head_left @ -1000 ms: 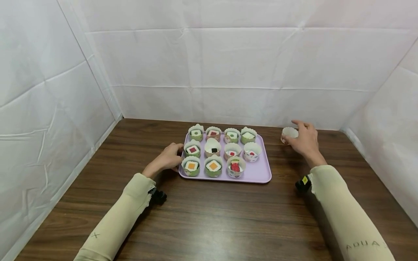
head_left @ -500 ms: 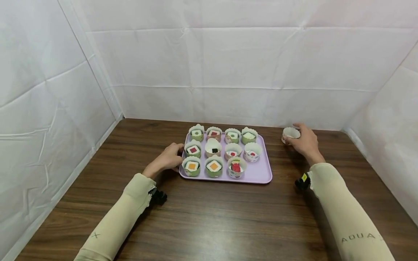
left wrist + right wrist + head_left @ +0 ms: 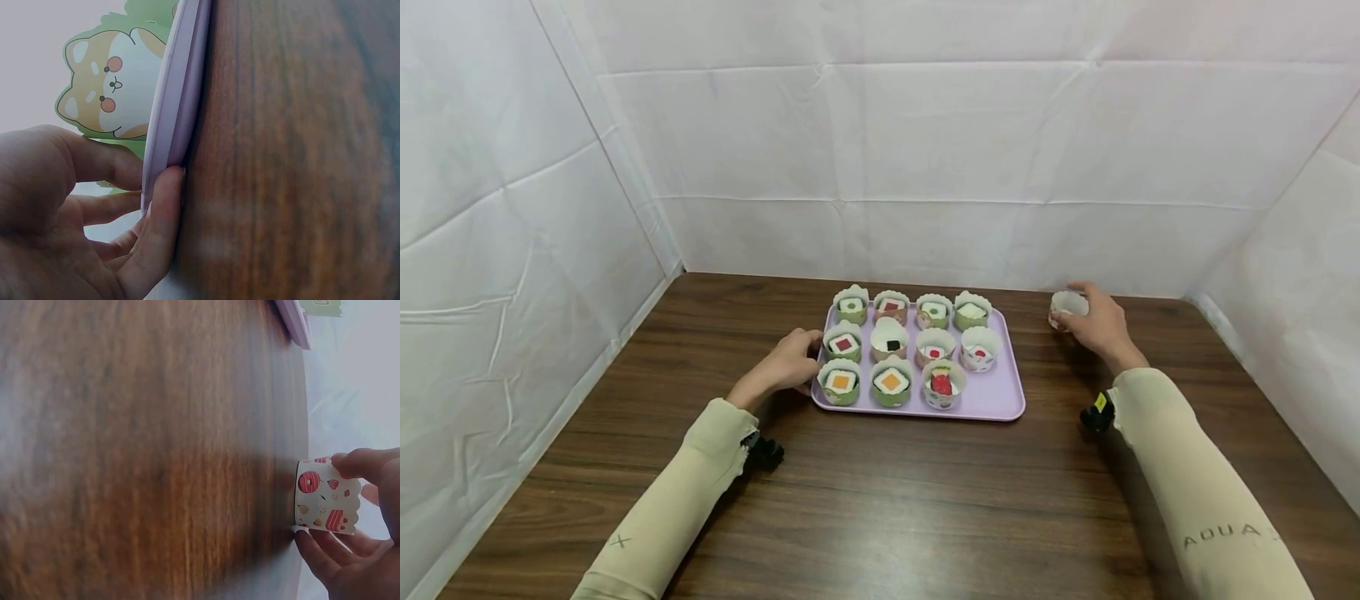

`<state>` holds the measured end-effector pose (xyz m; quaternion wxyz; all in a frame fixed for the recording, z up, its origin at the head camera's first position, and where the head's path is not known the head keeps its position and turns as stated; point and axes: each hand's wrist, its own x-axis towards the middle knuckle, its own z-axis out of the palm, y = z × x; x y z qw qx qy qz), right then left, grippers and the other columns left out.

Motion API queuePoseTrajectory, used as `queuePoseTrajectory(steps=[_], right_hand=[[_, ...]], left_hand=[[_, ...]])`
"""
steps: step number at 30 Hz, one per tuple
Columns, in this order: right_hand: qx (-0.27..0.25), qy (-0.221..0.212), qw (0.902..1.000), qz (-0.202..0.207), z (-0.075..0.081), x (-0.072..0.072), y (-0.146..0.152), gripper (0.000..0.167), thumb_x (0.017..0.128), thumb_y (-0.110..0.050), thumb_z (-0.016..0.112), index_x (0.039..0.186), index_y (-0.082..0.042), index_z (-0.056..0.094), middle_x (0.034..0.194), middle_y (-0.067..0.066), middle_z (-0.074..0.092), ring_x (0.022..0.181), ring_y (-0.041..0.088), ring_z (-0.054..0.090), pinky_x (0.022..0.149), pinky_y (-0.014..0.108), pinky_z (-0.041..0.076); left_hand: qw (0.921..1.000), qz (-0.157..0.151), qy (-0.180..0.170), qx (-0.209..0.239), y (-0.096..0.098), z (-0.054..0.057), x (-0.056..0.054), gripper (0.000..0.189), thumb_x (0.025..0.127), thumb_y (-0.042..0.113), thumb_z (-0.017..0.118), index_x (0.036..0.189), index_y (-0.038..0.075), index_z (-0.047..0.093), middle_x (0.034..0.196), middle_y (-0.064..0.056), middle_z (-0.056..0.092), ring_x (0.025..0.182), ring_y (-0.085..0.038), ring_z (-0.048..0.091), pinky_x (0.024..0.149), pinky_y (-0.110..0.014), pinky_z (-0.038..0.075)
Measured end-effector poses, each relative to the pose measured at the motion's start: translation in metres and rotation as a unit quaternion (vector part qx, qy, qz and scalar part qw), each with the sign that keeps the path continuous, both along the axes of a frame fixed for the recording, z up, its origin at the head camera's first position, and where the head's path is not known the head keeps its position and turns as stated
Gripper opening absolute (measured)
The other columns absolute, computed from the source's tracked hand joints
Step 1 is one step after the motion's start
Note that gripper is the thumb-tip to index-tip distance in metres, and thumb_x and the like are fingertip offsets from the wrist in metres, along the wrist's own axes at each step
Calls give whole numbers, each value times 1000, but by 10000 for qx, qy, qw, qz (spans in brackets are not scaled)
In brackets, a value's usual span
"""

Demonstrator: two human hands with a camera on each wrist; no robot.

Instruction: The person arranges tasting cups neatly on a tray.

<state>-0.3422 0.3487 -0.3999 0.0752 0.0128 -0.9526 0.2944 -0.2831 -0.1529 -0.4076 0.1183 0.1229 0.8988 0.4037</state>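
My left hand [image 3: 786, 362] holds the left rim of a lilac tray [image 3: 996, 396]. In the left wrist view its fingers pinch the tray's raised edge [image 3: 178, 81], beside a green cup with a cartoon dog [image 3: 122, 87]. On the tray stand several paper baking cups with small sushi-like pieces inside, such as an orange-topped one [image 3: 839, 382] and a red one [image 3: 940, 383]. Right of the tray, my right hand [image 3: 1102, 327] grips a white paper baking cup [image 3: 325, 495] printed with sweets, between thumb and fingers. The cup stands upright on the table; its contents are unclear.
The tray's front right corner is bare lilac plastic. Brown wood-grain tabletop [image 3: 910, 508] lies in front and on both sides. White sheeting [image 3: 940, 150] rises behind the table and along the left and right.
My right hand's fingers have drawn in around the paper baking cup, which has shifted slightly right. My left hand stays at the tray's rim.
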Motion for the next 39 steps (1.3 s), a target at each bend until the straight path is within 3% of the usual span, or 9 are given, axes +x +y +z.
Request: queuePoseTrajectory(steps=[10, 25, 34, 39], right_hand=[[-116, -171, 9993, -326, 0, 1, 2, 84, 97, -33, 67, 159, 5, 24, 156, 37, 36, 140, 57, 35, 114, 70, 35], [115, -300, 9984, -473, 4, 8, 3, 78, 99, -38, 64, 152, 12, 35, 151, 40, 40, 139, 57, 34, 115, 70, 34], [-28, -213, 9985, -506, 15, 19, -10, 77, 97, -38, 67, 149, 11, 41, 148, 38, 45, 137, 55, 39, 112, 69, 39], [-111, -120, 9986, -497, 22, 29, -22, 74, 96, -39, 68, 148, 9, 43, 147, 37, 47, 134, 53, 42, 109, 67, 42]], left_hand=[[10000, 2, -42, 26, -1, 1, 1, 52, 87, -3, 50, 138, -2, 56, 134, -28, 45, 105, -35, 58, 58, -32, 64], [10000, -13, 10, -13, -1, 1, 1, 52, 87, -3, 50, 139, -3, 55, 134, -28, 45, 104, -35, 58, 57, -31, 63], [9998, -116, 125, 139, 0, 1, 0, 44, 87, -3, 52, 130, -5, 60, 129, -29, 53, 90, -32, 66, 56, -33, 64], [9998, -82, 84, 142, -1, 1, 1, 43, 87, -3, 53, 128, -4, 61, 130, -29, 50, 92, -33, 64, 56, -33, 64]])
